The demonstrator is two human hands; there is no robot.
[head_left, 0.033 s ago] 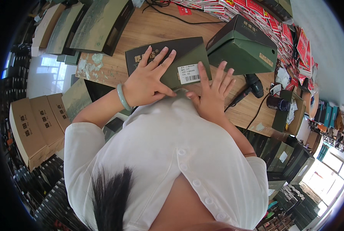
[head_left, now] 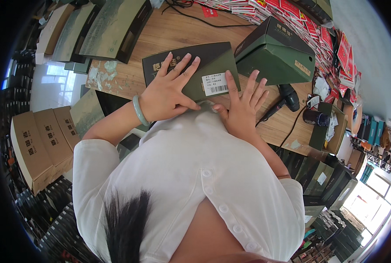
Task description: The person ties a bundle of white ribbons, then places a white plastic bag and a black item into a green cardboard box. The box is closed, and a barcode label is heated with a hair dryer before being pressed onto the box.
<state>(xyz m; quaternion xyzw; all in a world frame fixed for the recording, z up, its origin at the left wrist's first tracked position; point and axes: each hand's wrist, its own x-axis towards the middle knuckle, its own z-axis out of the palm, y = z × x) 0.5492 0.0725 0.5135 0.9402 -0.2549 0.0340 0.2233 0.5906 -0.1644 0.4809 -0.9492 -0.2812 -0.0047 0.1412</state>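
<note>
A dark green shoe box [head_left: 193, 65] lies in front of me on the wooden table, with a white barcode label [head_left: 214, 84] on the side toward me. My left hand [head_left: 167, 92] rests on the box's left part, fingers spread, a pale green bangle [head_left: 140, 110] round the wrist. At the box's right corner, beside the label, is my right hand [head_left: 241, 107], open with fingers apart. Its index fingertip touches the label's edge; the other fingers reach past the box. Neither hand grips anything. A second green shoe box [head_left: 276, 55], with its lid askew, stands just to the right.
A black hair dryer [head_left: 285, 100] lies right of my right hand, its cord trailing. Red printed packets [head_left: 287, 13] are heaped along the back right. More shoe boxes [head_left: 114, 28] stand at the far left, near label scraps [head_left: 105, 75]. Brown cartons [head_left: 40, 144] are stacked at left.
</note>
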